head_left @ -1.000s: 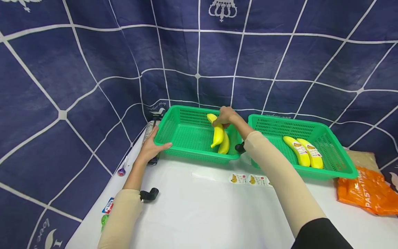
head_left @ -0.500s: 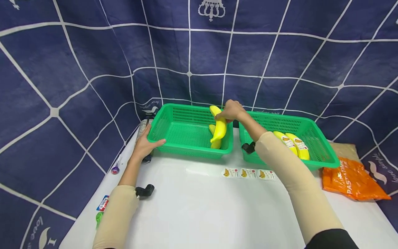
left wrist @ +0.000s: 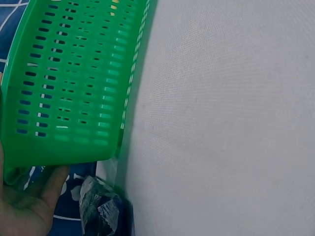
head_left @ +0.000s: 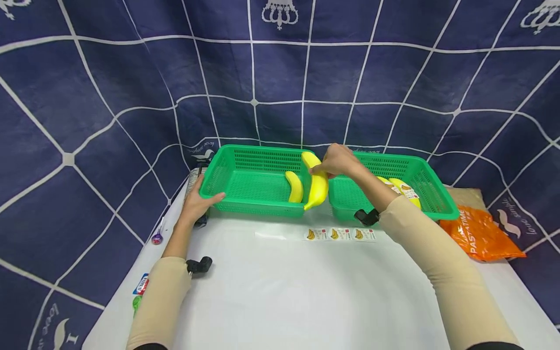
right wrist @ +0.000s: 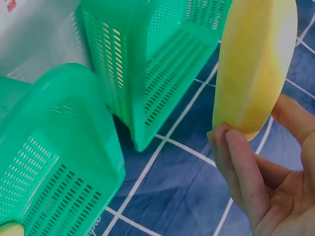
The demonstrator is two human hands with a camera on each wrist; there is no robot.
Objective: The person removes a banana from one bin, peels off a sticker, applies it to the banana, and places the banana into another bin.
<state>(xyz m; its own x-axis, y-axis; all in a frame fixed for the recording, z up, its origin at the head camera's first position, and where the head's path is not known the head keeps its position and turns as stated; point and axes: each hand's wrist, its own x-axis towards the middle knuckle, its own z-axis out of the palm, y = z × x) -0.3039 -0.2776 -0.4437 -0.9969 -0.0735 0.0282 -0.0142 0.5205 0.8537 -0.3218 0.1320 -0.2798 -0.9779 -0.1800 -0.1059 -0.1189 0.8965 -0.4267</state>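
Note:
My right hand (head_left: 339,160) pinches a yellow banana (head_left: 318,184) between thumb and fingers, above the right end of the left green basket (head_left: 258,208). In the right wrist view the fingertips are at the banana's lower end and no label shows on the visible side. One more banana (head_left: 295,187) lies in that basket. My left hand (head_left: 197,201) grips the basket's left end, thumb over the rim and fingers outside. In the right green basket (head_left: 352,194) lie two bananas (head_left: 406,189) with stickers, partly hidden by my right arm.
A strip of banana stickers (head_left: 334,235) lies on the white table (head_left: 297,291) before the baskets. An orange bag (head_left: 481,236) is at the right. A lollipop (head_left: 157,238) and small wrapped items (head_left: 141,284) lie along the left edge. A dark blue cloth (head_left: 280,73) hangs behind.
My right hand has lifted the banana off the other one and moved it right, toward the gap between the baskets. My left hand stays at the basket's left end. The head view has shifted.

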